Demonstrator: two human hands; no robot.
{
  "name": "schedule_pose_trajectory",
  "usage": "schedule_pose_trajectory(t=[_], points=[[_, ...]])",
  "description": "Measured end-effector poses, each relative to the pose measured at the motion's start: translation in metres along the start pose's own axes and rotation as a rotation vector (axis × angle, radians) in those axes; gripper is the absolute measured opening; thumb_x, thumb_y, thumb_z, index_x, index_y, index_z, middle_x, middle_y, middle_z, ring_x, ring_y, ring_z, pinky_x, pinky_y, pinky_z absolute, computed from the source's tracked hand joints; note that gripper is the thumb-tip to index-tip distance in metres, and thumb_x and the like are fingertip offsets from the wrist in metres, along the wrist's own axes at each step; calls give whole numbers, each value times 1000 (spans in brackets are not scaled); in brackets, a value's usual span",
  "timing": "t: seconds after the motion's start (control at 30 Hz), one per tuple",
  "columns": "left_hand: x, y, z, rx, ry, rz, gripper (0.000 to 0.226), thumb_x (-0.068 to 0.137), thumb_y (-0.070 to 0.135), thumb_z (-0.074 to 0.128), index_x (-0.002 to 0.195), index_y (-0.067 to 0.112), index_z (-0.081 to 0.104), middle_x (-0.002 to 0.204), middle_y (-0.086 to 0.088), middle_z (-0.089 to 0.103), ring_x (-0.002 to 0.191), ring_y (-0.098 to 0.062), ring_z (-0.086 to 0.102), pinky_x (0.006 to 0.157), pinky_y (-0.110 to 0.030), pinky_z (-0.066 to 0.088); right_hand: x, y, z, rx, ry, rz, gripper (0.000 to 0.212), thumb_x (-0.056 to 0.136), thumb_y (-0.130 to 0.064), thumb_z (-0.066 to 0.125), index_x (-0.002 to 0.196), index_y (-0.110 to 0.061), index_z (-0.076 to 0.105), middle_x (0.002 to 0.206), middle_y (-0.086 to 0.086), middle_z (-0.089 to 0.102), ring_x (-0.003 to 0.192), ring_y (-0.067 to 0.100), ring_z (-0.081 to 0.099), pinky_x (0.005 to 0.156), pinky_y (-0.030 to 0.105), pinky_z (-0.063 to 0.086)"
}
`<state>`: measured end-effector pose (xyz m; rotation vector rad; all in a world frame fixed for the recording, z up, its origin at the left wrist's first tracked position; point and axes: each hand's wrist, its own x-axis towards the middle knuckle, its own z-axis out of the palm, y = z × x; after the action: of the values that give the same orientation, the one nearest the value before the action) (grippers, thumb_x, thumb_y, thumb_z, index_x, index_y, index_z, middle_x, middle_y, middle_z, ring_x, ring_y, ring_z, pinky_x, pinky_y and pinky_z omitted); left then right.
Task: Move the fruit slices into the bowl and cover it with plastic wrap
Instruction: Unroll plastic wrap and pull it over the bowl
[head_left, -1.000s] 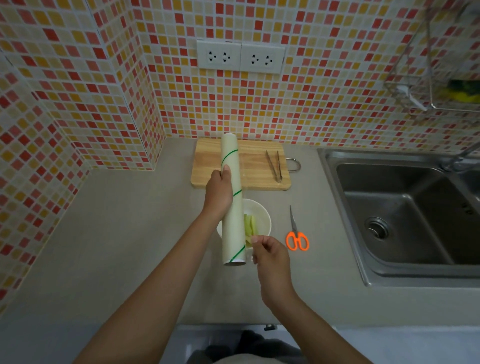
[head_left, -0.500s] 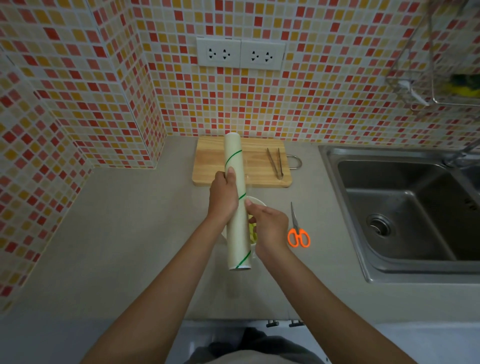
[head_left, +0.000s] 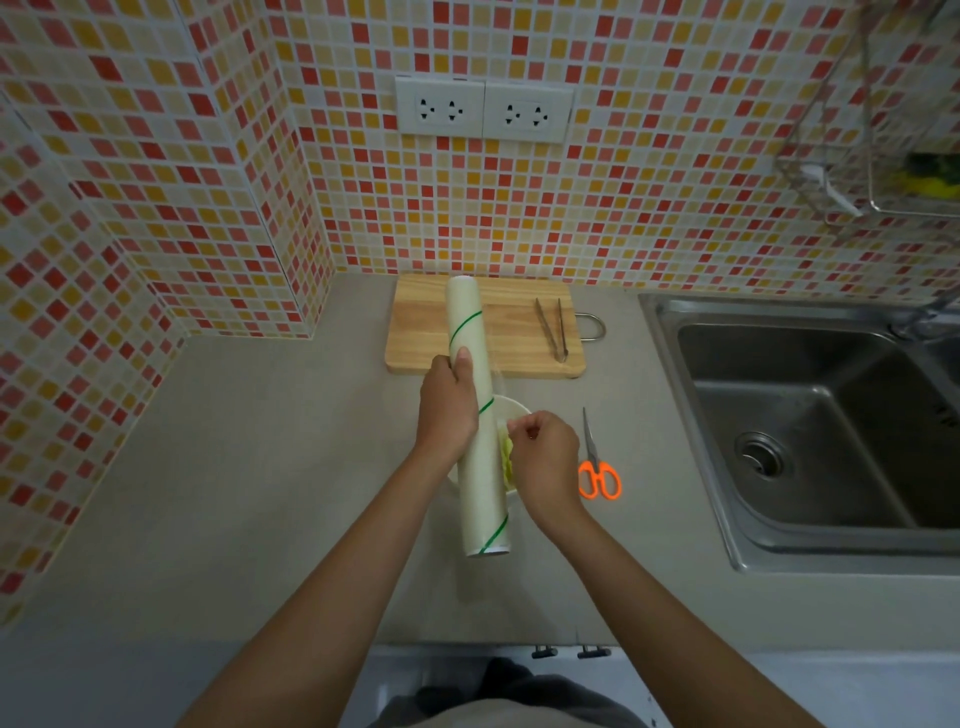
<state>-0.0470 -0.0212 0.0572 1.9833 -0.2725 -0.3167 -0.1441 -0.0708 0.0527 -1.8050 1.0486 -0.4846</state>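
My left hand (head_left: 448, 408) grips a long pale roll of plastic wrap (head_left: 475, 415) with green stripes, held lengthwise above the white bowl (head_left: 511, 408). Pale green fruit slices (head_left: 506, 457) show in the bowl between the roll and my right hand (head_left: 543, 457). That hand pinches the loose clear edge of the film just right of the roll, fingers closed. Most of the bowl is hidden under the roll and both hands.
A wooden cutting board (head_left: 415, 332) lies against the tiled wall with metal tongs (head_left: 551, 328) on it. Orange-handled scissors (head_left: 597, 467) lie right of the bowl. A steel sink (head_left: 810, 431) fills the right side. A wire rack (head_left: 883, 156) hangs above it.
My right hand moved from the near end of the roll up to its right side and now pinches the film edge a little away from the roll. The left hand kept its grip.
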Motion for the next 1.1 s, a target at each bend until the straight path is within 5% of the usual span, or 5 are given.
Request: schedule_pose_trajectory(t=[0.23,0.47,0.83,0.97,1.1], points=[[0,-1,2,20,-7,-27,43,102,42,26,92,8,49,80,0,50,67,-9,47,54,-25,32,7,-1,-3,-78,-71,-28,15,93,-8,48,84,-2,60,91,17,68,78,33,65,72,41,55],[6,4,1,82,60,-12,46,101,44,27,97,5,50,99,-13,58,84,-27,55,68,-34,38,-11,-2,8,10,-73,17,46,92,-32,54,52,-16,39,42,-7,39,44,6,35,43,15,28],[6,0,-4,181,34,-18,52,102,43,25,99,0,55,100,-15,59,89,-31,58,70,-34,40,-3,-4,6,-447,-113,-182,27,97,-16,42,72,-7,51,73,2,49,70,20,47,59,27,27],[7,-3,-7,61,19,-16,48,103,41,25,89,5,52,86,-8,55,71,-18,50,53,-26,31,12,-1,-1,-183,-150,9,35,94,-12,49,63,3,52,73,28,60,64,32,52,62,33,38],[8,-3,-6,-7,27,18,46,103,40,25,86,7,52,77,-2,53,69,-16,49,53,-24,32,3,0,2,104,-164,136,36,95,-22,47,65,-5,59,60,9,57,53,20,49,64,35,46]])
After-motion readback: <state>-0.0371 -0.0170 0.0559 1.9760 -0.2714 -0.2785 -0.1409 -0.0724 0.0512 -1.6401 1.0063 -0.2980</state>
